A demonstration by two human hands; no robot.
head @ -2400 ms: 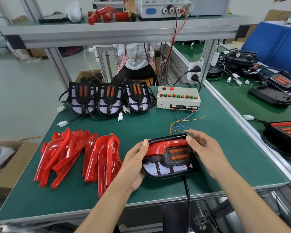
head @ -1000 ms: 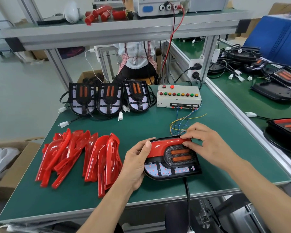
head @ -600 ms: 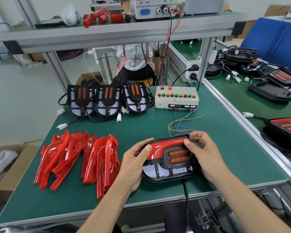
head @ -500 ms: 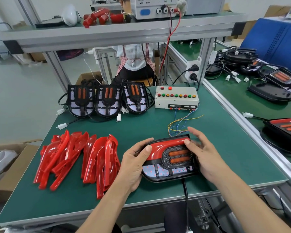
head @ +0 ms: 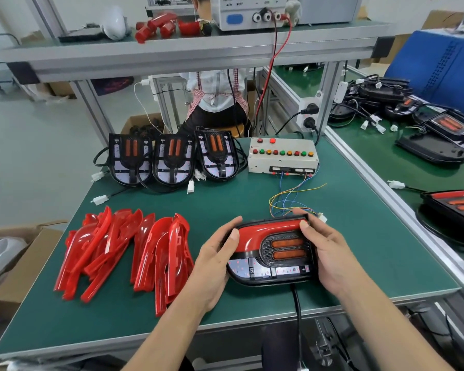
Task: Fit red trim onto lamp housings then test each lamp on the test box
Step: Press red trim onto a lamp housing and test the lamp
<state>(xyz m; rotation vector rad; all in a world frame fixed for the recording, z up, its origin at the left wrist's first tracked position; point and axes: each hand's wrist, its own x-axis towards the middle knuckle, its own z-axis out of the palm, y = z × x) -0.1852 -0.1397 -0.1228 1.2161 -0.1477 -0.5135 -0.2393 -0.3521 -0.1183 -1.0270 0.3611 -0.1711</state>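
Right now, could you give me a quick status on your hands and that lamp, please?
Both hands, left and right, grip the lamp housing. Red trim sits along its top. Test box unobstructed, behind loose wires.

Just the one camera here, head-mounted, wide-angle, looking forward and down over the green table (head: 359,236). Both forearms come up from the bottom edge, so it's close in. Far end catches the test box (head: 283,156) and an overhead shelf (head: 172,52).
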